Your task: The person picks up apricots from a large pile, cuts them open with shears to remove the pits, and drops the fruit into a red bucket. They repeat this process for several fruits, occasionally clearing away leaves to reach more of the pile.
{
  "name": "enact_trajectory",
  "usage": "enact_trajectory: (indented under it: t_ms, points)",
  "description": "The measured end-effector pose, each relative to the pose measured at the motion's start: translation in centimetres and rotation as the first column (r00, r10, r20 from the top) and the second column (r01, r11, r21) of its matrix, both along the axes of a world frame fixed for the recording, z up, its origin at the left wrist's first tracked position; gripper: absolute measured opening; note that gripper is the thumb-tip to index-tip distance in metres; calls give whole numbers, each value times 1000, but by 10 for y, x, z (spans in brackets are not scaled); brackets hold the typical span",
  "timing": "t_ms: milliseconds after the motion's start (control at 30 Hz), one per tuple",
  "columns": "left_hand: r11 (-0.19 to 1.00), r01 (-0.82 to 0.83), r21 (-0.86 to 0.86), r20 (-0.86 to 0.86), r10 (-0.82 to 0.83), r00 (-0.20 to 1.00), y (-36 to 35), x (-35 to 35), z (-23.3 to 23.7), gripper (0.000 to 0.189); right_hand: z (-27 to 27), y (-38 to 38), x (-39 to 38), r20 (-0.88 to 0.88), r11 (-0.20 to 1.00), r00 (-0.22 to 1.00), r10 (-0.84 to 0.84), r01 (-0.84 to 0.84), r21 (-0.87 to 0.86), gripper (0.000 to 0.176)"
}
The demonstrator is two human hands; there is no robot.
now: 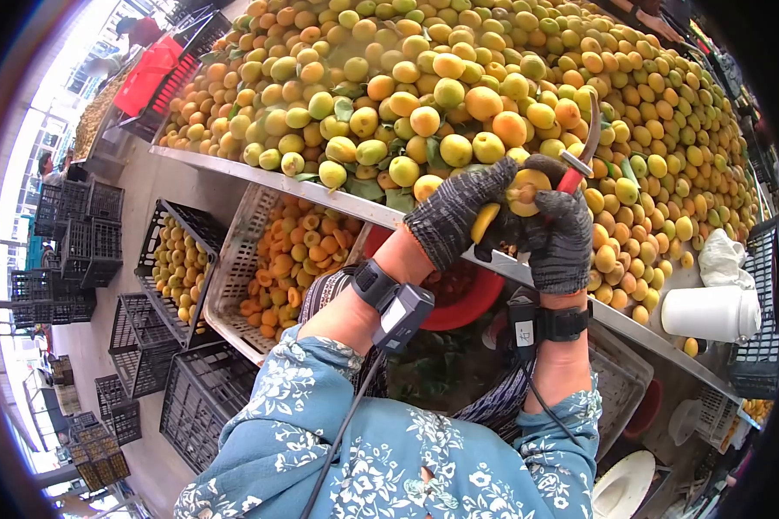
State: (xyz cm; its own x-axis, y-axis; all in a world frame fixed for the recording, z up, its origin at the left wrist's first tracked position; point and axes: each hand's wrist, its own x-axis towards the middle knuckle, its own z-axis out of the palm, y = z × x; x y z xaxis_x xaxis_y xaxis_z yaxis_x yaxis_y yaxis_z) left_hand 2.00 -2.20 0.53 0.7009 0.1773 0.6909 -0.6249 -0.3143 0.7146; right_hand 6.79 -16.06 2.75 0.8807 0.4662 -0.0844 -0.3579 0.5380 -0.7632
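Note:
Both my hands wear dark grey knit gloves and meet over the front edge of the fruit table. My left hand [457,214] is closed on a cut apricot [525,192], its flat inner face showing. A second yellow apricot piece [485,223] sits lower, under the fingers of this hand. In my right hand [563,246] a curved knife [593,134] is gripped by its red handle, blade pointing up and away from me. The right fingertips are right at the cut apricot. Behind the hands lies a large heap of whole apricots [424,121] with some leaves.
A metal table edge [273,179] runs across in front of me. Below it stand a white crate [225,290] of halved apricots, a red tub [476,304] and several black crates [203,398]. At right is a white lidded container [710,313]. Another person's hand [660,24] reaches in at the far right.

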Motion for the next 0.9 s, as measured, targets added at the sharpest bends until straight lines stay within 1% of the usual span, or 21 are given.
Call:
enact_trajectory:
  t_ms: [33,67,100,133,200,233,267,300,433,500,533,567,600,667,700,733,767,800,833,867,900]
  points:
    - [964,131,-230,-336,-205,919,7,-5,10,33,1,-4,3,-11,995,998,70,-70,-64,40]
    - [865,162,-475,-568,-442,694,12,-9,16,37,5,-5,3,-11,995,997,71,-71,-65,40]
    - [933,206,-297,-553,-343,759,15,-9,10,45,9,-5,3,105,981,994,40,-19,-194,37]
    - [932,205,-297,-553,-343,759,16,-10,4,45,11,-4,4,221,948,975,24,48,-313,34]
    - [976,209,-54,-390,-213,896,18,-11,-3,40,10,-5,8,191,964,981,19,33,-265,31]
    - [976,211,-56,-391,-216,895,18,-12,-4,40,9,-7,10,234,951,972,14,59,-303,31]
    - [975,219,31,-331,-197,923,18,-12,-4,41,9,-9,13,277,936,961,10,88,-340,31]
    - [968,220,118,-267,-182,946,18,-13,-3,42,5,-10,15,299,933,952,64,49,-356,31]
    - [971,140,193,-299,-78,951,17,-11,-2,40,3,-14,19,309,922,946,101,28,-387,29]
    - [977,170,129,-106,-157,982,12,-5,-3,34,-3,-15,23,300,962,953,-47,124,-243,22]
    - [977,173,125,-109,-160,981,10,-6,-1,34,-3,-14,24,286,970,951,-120,174,-172,19]
    - [961,269,-57,-305,-273,912,9,-9,1,31,-1,-15,28,179,962,959,-219,242,-123,16]
    - [914,318,-252,-462,-403,790,7,-9,3,28,0,-20,32,189,981,965,-181,190,-31,15]
    - [925,286,-249,-443,-372,816,5,-6,-28,28,10,-24,32,202,975,956,-213,194,107,14]
    - [937,248,-244,-426,-334,841,3,-5,-26,28,10,-26,33,201,974,955,-218,201,106,14]
    - [936,253,-245,-428,-338,838,2,-5,-23,28,9,-27,34,136,962,968,-211,180,207,14]
    - [862,259,-435,-510,-473,718,1,-7,-20,32,9,-28,35,73,937,978,-195,164,307,15]
    - [761,224,-608,-546,-606,578,0,-7,-11,36,9,-27,35,71,936,977,-199,168,308,15]
    - [760,226,-609,-547,-609,574,-3,-5,-10,36,11,-25,34,94,929,972,-216,175,326,14]
    - [904,340,-258,-434,-423,795,-7,-1,-10,37,13,-24,33,117,922,965,-233,181,343,14]
    - [943,305,134,-200,-275,940,-10,1,-9,39,14,-23,33,116,921,965,-237,185,342,14]
